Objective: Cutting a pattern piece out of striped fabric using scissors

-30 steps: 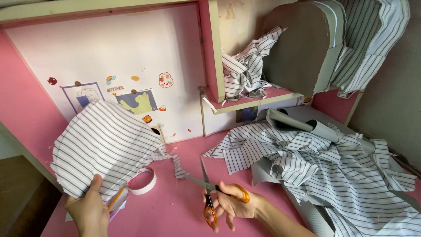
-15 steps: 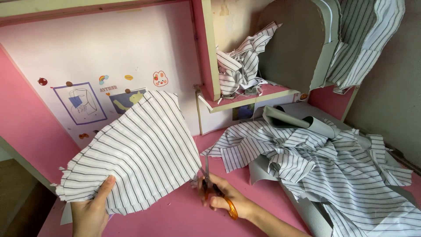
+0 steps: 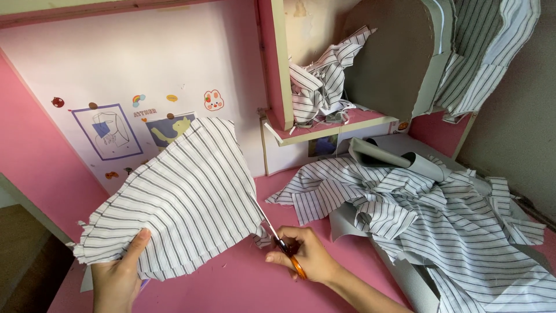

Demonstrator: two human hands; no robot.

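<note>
**Striped cloth held taut at the blades**

Striped grey-and-white cotton, a roughly fan-shaped panel (image 3: 176,200), is lifted off the pink desk (image 3: 243,284) and tipped up toward the camera. The left hand (image 3: 119,278) pinches its lower left corner, thumb on the face of the cloth and fingers behind, closed firmly on the fabric. Held this way the panel hangs flat and stretched, its right edge presented to the cutting tool rather than slumping on the desk.

The right hand (image 3: 307,258) is wrapped around orange-handled scissors (image 3: 278,237), fingers through the loops and clamped on them. The blades point up and to the left, their tips meeting the panel's lower right edge. Whether the blades are parted or together is hard to tell; they read as a single thin line, probably nearly closed.

So the cloth sits between the two hands: gripped at one corner by the left, touched at the opposite edge by the blades, with the wide striped span free in the air between.

Surroundings: a heap of the same striped fabric (image 3: 428,220) lies to the right on the desk, mixed with grey stiff sheet pieces (image 3: 394,156). More striped scraps (image 3: 321,87) are stuffed in the shelf compartment above. A white back panel with small cartoon stickers (image 3: 116,127) stands behind the held cloth.
</note>
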